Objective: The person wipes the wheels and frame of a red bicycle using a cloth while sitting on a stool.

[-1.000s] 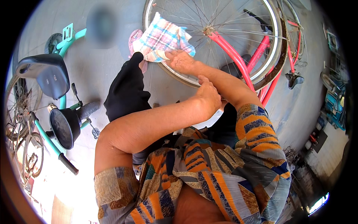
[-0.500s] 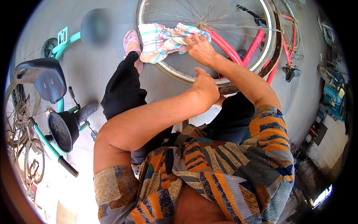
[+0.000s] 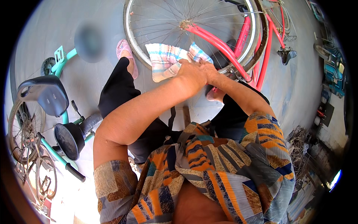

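Observation:
A checked cloth [image 3: 163, 59] in white, blue and pink hangs bunched over the near part of a bicycle wheel [image 3: 128, 30]. My left hand [image 3: 191, 75] is closed on the cloth's near edge, its fingertips partly hidden. Right beside it, touching it, my right hand [image 3: 210, 71] pinches the cloth's right end. The wheel has thin spokes and a silvery rim, and belongs to a bicycle with a pink frame [image 3: 214, 39] lying beyond my hands. A dark, rust-brown mudguard [image 3: 265, 37] curves round the wheel's right side.
My foot in a pink sandal [image 3: 125, 48] stands left of the wheel. A turquoise children's cycle with a dark seat [image 3: 48, 95] and handlebar [image 3: 76, 172] is at the left, near another bicycle wheel [image 3: 28, 127]. A black pedal [image 3: 286, 55] sticks out at the right.
My right hand has come down toward me with the cloth, and my left hand has risen to meet it and grasp the cloth. The wheel appears shifted left in view.

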`<state>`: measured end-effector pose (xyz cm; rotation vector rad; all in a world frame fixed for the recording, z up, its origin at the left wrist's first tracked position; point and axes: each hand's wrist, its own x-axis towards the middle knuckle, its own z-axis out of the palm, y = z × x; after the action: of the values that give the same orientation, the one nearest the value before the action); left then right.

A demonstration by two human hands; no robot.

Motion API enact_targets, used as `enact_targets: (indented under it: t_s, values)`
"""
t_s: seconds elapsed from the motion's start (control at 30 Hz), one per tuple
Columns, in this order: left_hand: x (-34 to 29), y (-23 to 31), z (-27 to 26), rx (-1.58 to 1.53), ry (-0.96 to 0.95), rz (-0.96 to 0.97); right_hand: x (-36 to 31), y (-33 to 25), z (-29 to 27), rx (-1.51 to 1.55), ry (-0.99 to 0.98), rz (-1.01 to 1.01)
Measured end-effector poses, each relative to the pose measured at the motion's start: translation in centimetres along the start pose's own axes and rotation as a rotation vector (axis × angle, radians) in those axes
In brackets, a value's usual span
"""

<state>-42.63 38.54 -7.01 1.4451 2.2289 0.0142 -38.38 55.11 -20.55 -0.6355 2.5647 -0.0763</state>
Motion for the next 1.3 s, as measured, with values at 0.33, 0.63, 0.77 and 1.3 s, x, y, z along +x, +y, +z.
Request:
enact_targets:
  t_s: [0.33, 0.63, 0.77, 1.3]
  values:
    - [3.2, -3.7, 7.0, -0.115, 0.170, -0.282, -8.1, -2.0, -5.8, 0.165, 0.373, -0.036]
    - [2.7, -3.0, 11.0, -1.120, -0.173, -0.239, -11.5, -3.0, -6.5, 0.036, 0.269, -0.206]
    - [2.0, 1.0, 12.0, -1.417, -0.023, -0.435, -13.5, -1.9, -6.9, -0.043, 0.136, -0.057]
    - [6.3, -6.1, 12.8, -0.553, 0.569, -0.764, -15.9, -0.1, -8.2, -0.017, 0.306, 0.068]
